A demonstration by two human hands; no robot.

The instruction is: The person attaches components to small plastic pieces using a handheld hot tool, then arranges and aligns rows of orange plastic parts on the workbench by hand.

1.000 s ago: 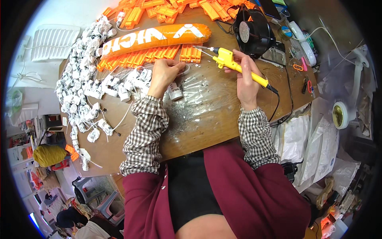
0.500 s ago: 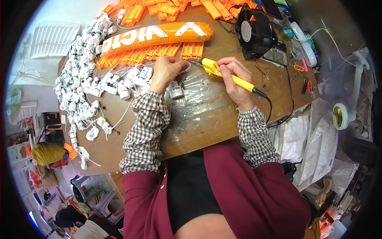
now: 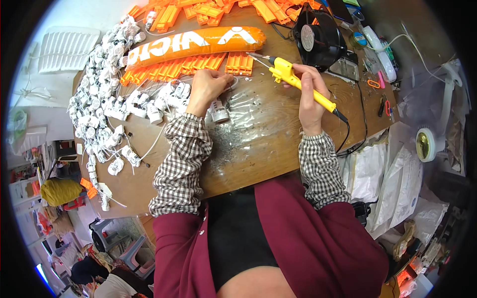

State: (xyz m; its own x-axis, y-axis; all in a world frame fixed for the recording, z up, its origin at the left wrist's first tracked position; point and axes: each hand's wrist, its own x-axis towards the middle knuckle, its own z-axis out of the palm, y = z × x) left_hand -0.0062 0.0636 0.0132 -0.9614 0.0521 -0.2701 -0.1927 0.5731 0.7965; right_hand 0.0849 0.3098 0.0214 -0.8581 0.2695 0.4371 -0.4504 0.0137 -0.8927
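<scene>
My right hand [image 3: 313, 94] is wrapped round a yellow soldering iron [image 3: 288, 74]. Its thin metal tip points up and left, near the orange strips and raised off my left hand. A black cord runs from the iron's rear end. With fingers pinched together, my left hand [image 3: 207, 90] holds the end of a thin white wire [image 3: 234, 82] that loops out beside the fingertips. Just below that hand, a white cylindrical fitting [image 3: 218, 112] rests on the wooden table [image 3: 268, 144]. What lies right between the fingertips is hidden.
Heaped white fittings with wires [image 3: 94, 107] cover the table's left side. Beyond my hands lie an orange printed cushion-like roll [image 3: 198, 44] and orange plastic strips [image 3: 239, 63]. A black fan [image 3: 318, 42] stands at the back right, near orange-handled scissors [image 3: 387, 108] and small tools.
My right hand has moved right, drawing the soldering iron away from my left fingertips, and the tip now points more upward. The left hand stays nearly still.
</scene>
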